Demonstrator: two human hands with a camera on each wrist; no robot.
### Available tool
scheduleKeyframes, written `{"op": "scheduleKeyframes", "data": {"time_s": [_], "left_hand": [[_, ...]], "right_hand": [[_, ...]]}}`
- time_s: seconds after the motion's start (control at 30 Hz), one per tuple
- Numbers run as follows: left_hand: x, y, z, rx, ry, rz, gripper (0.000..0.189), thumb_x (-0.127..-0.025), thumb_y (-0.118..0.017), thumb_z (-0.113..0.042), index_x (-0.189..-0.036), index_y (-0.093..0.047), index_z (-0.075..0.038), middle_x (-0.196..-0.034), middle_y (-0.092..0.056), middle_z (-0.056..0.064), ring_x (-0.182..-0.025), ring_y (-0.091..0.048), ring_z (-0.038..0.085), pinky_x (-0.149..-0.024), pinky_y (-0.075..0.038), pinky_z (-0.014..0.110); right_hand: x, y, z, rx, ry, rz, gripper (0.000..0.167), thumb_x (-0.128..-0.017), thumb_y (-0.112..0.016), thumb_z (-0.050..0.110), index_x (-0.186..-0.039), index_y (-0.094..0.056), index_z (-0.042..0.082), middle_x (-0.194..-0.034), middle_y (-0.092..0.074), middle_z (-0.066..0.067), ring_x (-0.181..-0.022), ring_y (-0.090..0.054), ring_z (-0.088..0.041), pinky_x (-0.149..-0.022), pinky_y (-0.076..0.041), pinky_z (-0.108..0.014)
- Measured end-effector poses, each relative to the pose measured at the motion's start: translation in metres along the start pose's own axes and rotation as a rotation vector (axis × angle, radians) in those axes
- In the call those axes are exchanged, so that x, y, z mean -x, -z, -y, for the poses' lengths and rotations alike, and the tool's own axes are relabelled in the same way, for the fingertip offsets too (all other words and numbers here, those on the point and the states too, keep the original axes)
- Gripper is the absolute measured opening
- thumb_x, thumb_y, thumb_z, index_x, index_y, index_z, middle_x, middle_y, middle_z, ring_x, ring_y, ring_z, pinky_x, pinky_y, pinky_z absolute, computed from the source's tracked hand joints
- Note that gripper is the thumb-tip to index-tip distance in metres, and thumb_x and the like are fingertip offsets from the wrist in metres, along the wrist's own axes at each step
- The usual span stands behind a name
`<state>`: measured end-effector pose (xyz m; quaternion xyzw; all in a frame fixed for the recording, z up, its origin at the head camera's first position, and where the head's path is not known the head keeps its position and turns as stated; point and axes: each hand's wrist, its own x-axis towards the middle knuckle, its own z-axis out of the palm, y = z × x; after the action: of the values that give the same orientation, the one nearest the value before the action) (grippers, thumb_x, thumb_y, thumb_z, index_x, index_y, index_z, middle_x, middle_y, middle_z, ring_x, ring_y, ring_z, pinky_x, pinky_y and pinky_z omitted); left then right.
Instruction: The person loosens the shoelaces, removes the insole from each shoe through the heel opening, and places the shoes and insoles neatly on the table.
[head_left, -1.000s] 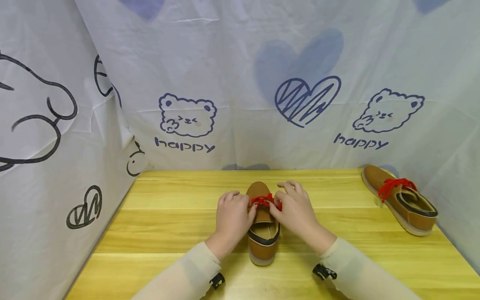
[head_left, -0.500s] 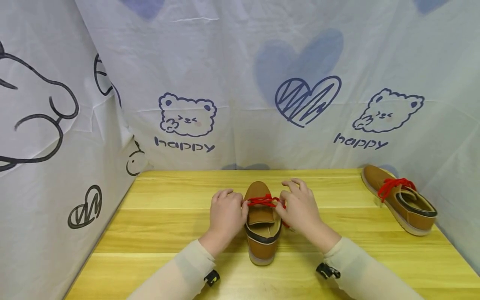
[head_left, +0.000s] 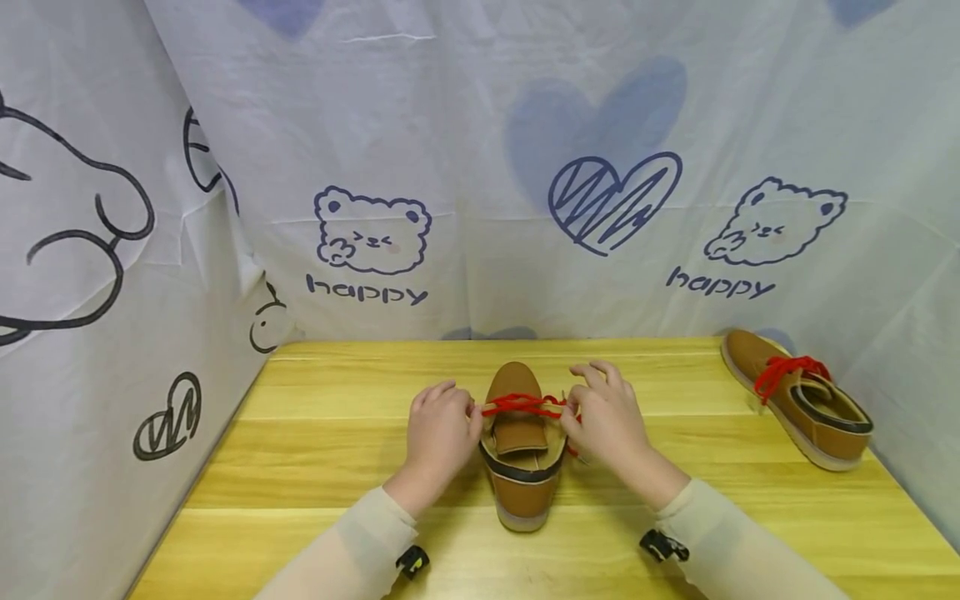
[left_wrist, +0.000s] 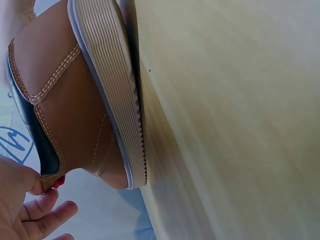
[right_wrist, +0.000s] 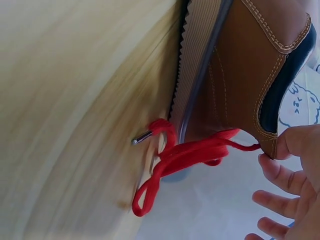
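A brown lace-up shoe (head_left: 522, 502) with a dark collar stands on the table, toe pointing away from me. Red laces (head_left: 521, 403) cross over its tongue (head_left: 521, 435). My left hand (head_left: 441, 433) pinches the upper corner of the left lacing flap between thumb and forefinger, as the left wrist view shows up close. On the opposite side, my right hand (head_left: 611, 425) pinches the right flap (right_wrist: 269, 145) the same way, its other fingers spread. The two flaps are drawn apart. A lace end with a metal tip (right_wrist: 142, 137) dangles beside the sole in the right wrist view.
Another brown shoe (head_left: 832, 437) with tied red laces lies at the table's right side, angled toward the back. A printed white cloth (head_left: 480, 167) hangs behind the wooden table (head_left: 337, 467) and along its sides.
Both hands have moved apart, the left one leftward and the right one slightly rightward. Between them the shoe's flaps have spread, the opening is wider, and more lace shows across the tongue.
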<state>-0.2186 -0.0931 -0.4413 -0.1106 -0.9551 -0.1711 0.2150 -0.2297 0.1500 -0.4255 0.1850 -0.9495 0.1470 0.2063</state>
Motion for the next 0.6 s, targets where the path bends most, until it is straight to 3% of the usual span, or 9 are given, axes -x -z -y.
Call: {"op": "scheduleKeyframes", "data": {"time_s": [0.4,0.6], "left_hand": [[0.0014,-0.0048,0.0031,0.013,0.015,-0.002,0.02,-0.094,-0.067,-0.023,-0.075,-0.065,-0.018,-0.095,-0.075,0.0,-0.117,-0.062,0.027,-0.105,-0.041,0.049],[0.001,-0.0047,-0.0018,0.069,0.012,-0.019,0.022,-0.095,-0.067,-0.024,-0.074,-0.064,-0.018,-0.093,-0.075,0.0,-0.115,-0.062,0.03,-0.105,-0.041,0.051]], "right_hand": [[0.0037,-0.004,-0.0067,-0.023,-0.03,0.005,0.023,-0.082,-0.068,0.011,-0.062,-0.059,0.02,-0.131,-0.062,-0.013,-0.129,-0.043,-0.041,-0.096,-0.043,-0.06],[0.0018,-0.0048,-0.0029,-0.053,-0.038,0.002,0.025,-0.082,-0.066,0.012,-0.062,-0.056,0.021,-0.131,-0.061,-0.015,-0.131,-0.041,-0.042,-0.1,-0.04,-0.062]]}}
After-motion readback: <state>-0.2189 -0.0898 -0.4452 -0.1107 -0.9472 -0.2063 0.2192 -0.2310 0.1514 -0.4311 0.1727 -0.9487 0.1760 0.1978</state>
